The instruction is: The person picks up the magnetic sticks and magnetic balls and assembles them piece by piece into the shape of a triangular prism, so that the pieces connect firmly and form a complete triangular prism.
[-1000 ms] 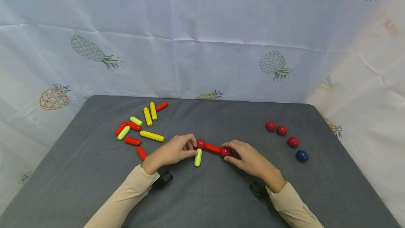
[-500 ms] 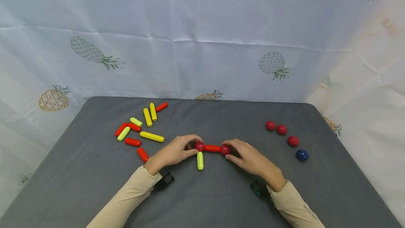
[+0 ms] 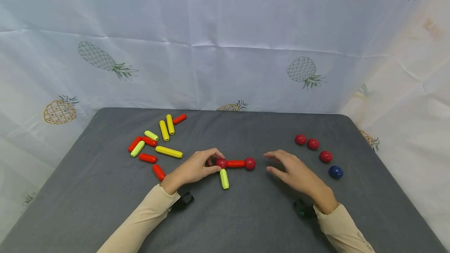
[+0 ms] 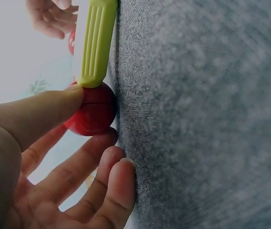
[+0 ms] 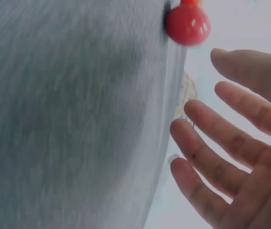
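My left hand (image 3: pixel 195 166) grips a red ball (image 4: pixel 93 112) between thumb and fingers on the grey table. From that ball a short red rod (image 3: pixel 235 164) runs right to a second red ball (image 3: pixel 250 163). A light green rod (image 3: pixel 224 179) points from the held ball toward the near edge; in the left wrist view its grooved end touches the ball by my thumb. My right hand (image 3: pixel 299 173) is apart from the second ball, to its right. In the right wrist view its fingers are spread and hold nothing.
Several red, yellow and light green rods (image 3: pixel 169 151) lie loose at the table's left. Toward the right side are three red balls (image 3: pixel 313 144) and a dark blue ball (image 3: pixel 336 172). A white pineapple-print cloth (image 3: pixel 225 73) hangs behind the table (image 3: pixel 260 221).
My right hand has let go of the right red ball and moved away to the right. The joined rods and balls turned slightly, and the green rod swung a little right.
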Available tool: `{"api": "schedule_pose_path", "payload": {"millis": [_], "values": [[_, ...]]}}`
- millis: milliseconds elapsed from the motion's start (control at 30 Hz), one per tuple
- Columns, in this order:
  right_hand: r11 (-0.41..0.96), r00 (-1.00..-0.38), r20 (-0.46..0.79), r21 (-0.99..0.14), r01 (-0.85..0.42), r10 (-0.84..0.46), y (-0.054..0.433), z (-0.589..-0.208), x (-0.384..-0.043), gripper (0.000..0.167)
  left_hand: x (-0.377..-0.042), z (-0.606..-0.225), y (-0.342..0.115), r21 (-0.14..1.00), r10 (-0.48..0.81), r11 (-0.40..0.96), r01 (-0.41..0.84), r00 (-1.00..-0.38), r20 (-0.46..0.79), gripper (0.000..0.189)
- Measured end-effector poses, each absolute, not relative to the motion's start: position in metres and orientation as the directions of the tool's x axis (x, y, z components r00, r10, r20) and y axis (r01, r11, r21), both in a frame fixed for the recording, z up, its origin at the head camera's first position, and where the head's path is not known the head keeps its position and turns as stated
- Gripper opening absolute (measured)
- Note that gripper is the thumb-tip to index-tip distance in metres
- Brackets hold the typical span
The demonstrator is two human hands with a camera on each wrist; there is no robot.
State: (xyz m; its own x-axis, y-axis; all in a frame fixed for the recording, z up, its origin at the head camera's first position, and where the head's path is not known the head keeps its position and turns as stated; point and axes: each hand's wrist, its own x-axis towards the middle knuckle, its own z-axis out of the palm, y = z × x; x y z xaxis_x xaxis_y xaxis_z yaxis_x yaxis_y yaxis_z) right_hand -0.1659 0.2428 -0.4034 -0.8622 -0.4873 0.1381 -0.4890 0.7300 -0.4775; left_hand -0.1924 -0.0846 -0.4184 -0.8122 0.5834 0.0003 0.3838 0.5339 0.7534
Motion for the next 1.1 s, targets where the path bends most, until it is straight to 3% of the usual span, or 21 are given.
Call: {"api": "schedule_pose_path", "payload": {"millis": [200,1100], "values": [[0.737,-0.864,0.188,-0.457,-0.497,-0.467,0.260,-0.399,-0.164,0.036,-0.193,-0.419,-0.085,0.757,0.583,0.526,0.387,-0.813,0.011,0.026],[0.801,-0.913,0.191,-0.439,-0.407,-0.360,0.303,-0.386,-0.153,0.036,-0.194,-0.422,-0.085,0.764,0.579,0.522,0.380,-0.815,0.010,0.026]]}}
